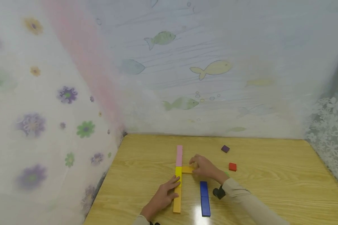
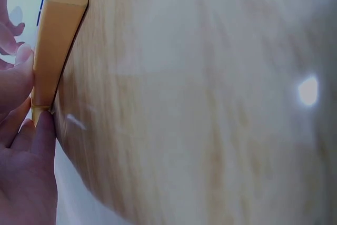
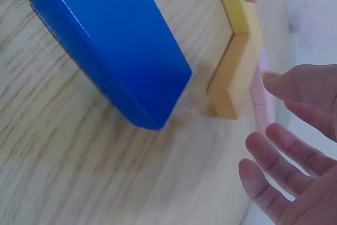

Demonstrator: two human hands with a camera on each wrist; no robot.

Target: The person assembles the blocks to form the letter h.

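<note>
A straight row of flat blocks runs along the table: pink (image 1: 179, 155), yellow (image 1: 178, 171) and orange (image 1: 177, 204). My left hand (image 1: 161, 197) lies at its left side, fingertips on the yellow part and thumb on the orange one. In the left wrist view its fingers touch the side of the orange block (image 2: 60, 40). Another orange block (image 1: 187, 170) sticks out to the right from the yellow part. Over its outer end is my right hand (image 1: 206, 167); the right wrist view shows the fingers spread and apart from this crosswise orange block (image 3: 231, 77).
Two blue blocks (image 1: 204, 198) lie end to end right of the row. A dark purple block (image 1: 225, 149) and a red block (image 1: 232, 167) lie farther right. Part of a green piece (image 1: 226, 173) shows by the right wrist, near a black object (image 1: 219, 192). Patterned curtains surround the table.
</note>
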